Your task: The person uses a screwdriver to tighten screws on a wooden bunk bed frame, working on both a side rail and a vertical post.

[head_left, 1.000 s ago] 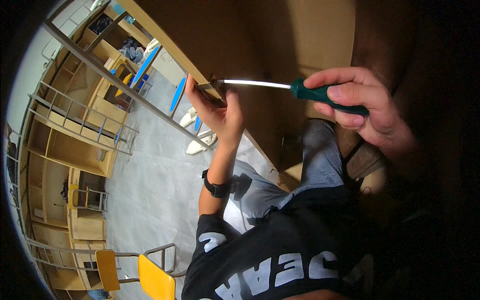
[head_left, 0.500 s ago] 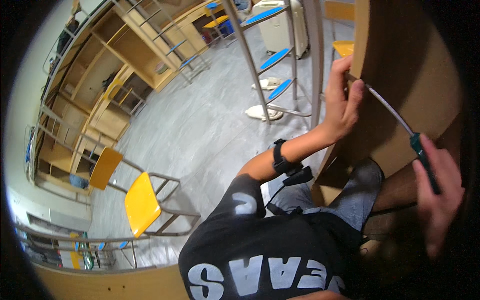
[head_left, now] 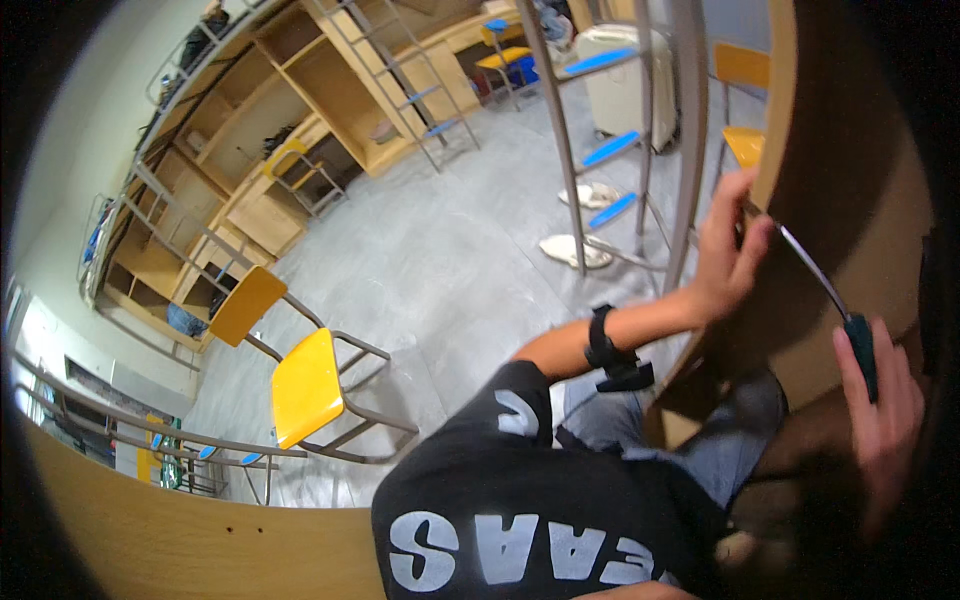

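Observation:
My right hand [head_left: 885, 405] is wrapped round the dark green handle of a screwdriver [head_left: 815, 265], at the right. Its metal shaft slants up and left to the inner face of an upright wooden panel [head_left: 850, 180]. My left hand [head_left: 728, 250] grips the panel's edge, fingers on the outer side and thumb towards the inside, close to the screwdriver's tip. A small dark piece shows between thumb and fingers there; what it is and where the tip sits cannot be made out. A black strap circles my left forearm.
A metal ladder [head_left: 610, 150] with blue treads stands just left of the panel, with white shoes [head_left: 575, 251] at its foot. Behind it is a pale suitcase [head_left: 630, 90]. A yellow chair [head_left: 308, 385] stands at the left; wooden desks and bunk frames line the far side.
The whole view has shifted, so the room sits further right. Both hands stay at the panel, the left on its edge and the right on the screwdriver handle, with the right hand's fingers straighter.

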Demonstrator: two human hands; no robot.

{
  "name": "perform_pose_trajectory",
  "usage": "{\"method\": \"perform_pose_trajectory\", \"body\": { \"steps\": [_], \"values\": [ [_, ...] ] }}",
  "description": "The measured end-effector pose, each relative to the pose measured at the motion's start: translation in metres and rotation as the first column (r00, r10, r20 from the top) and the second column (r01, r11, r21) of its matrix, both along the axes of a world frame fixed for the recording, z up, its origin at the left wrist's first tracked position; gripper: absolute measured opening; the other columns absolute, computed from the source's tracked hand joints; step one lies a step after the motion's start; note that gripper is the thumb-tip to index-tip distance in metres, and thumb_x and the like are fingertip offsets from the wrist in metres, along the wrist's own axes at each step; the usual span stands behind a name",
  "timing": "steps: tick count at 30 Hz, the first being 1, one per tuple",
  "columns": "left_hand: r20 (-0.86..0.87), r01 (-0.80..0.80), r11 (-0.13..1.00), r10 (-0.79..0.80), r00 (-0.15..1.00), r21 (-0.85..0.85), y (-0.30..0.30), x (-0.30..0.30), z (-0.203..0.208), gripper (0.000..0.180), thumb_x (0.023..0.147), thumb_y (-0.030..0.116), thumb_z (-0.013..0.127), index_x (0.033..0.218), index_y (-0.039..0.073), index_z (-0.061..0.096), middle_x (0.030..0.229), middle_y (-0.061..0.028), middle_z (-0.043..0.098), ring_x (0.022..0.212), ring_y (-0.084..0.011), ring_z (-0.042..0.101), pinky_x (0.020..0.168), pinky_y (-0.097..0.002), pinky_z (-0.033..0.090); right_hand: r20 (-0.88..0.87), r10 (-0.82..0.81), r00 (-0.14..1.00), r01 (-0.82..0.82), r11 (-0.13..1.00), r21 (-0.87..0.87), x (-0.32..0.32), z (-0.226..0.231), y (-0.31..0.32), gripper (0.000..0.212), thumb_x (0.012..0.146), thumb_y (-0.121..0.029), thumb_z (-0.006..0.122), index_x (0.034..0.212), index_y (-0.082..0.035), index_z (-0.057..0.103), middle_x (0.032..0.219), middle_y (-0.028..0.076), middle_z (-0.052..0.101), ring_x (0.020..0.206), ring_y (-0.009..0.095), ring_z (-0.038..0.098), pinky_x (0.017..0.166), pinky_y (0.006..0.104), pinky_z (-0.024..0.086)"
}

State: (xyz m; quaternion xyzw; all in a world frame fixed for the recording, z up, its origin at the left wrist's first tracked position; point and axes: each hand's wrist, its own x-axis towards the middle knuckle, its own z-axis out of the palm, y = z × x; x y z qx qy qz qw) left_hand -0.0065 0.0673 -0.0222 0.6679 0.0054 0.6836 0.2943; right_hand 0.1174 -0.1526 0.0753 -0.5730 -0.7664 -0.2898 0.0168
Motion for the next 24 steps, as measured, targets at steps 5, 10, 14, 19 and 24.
{"method": "perform_pose_trajectory", "body": {
  "steps": [5,10,14,19,24],
  "values": [
    [-0.059,0.015,1.000,-0.015,0.998,0.000,-0.012,-0.003,0.006,0.040,0.094,0.013,0.045,0.129,-0.002,0.034,0.116,-0.0119,0.044,0.102,-0.0194,0.044,0.090,-0.0289,0.034,-0.582,-0.082,0.809,0.098,0.995,-0.004,0.014,-0.010,-0.014,0.049,0.081,-0.005,0.054,0.130,-0.004,0.047,0.106,0.017,0.055,0.087,0.026,0.056,0.077,0.0359,0.047],
    [-0.076,-0.036,0.999,0.036,0.996,0.004,-0.002,-0.006,-0.002,0.041,0.094,0.014,0.046,0.130,-0.001,0.034,0.120,-0.0111,0.043,0.106,-0.0178,0.043,0.094,-0.0288,0.033,-0.931,-0.090,-0.354,-0.001,0.995,-0.095,-0.010,-0.024,-0.005,0.056,0.077,-0.017,0.057,0.128,0.002,0.043,0.089,0.011,0.056,0.051,0.005,0.044,0.042,0.0157,0.033],
    [-0.033,0.071,0.990,-0.075,0.997,-0.120,-0.003,-0.007,-0.006,0.043,0.094,0.012,0.045,0.133,-0.001,0.031,0.122,-0.0112,0.043,0.111,-0.0176,0.042,0.097,-0.0281,0.031,-0.907,-0.131,-0.401,-0.280,0.960,-0.014,-0.015,-0.008,-0.003,0.063,0.072,-0.018,0.061,0.128,0.004,0.040,0.103,0.018,0.056,0.052,0.005,0.048,0.041,0.0132,0.037],
    [0.050,-0.182,0.949,0.175,0.983,0.257,-0.016,-0.003,0.027,0.052,0.085,0.011,0.052,0.132,0.005,0.034,0.128,-0.0169,0.044,0.124,-0.0311,0.039,0.105,-0.0451,0.025,-0.758,0.171,0.629,-0.127,0.985,0.117,0.002,0.006,-0.012,0.053,0.068,-0.004,0.064,0.119,0.002,0.051,0.101,0.020,0.060,0.068,0.022,0.060,0.064,0.0262,0.050],
    [-0.153,-0.093,0.620,0.333,0.930,0.779,-0.050,-0.018,0.058,0.029,0.073,0.010,0.061,0.102,0.008,0.061,0.091,-0.0085,0.059,0.103,-0.0286,0.058,0.105,-0.0634,0.020,-0.551,0.260,0.793,-0.134,0.957,0.258,-0.014,-0.005,-0.006,0.039,0.069,0.001,0.064,0.107,0.004,0.056,0.085,0.021,0.058,0.072,0.033,0.062,0.061,0.0373,0.049]
  ]
}}
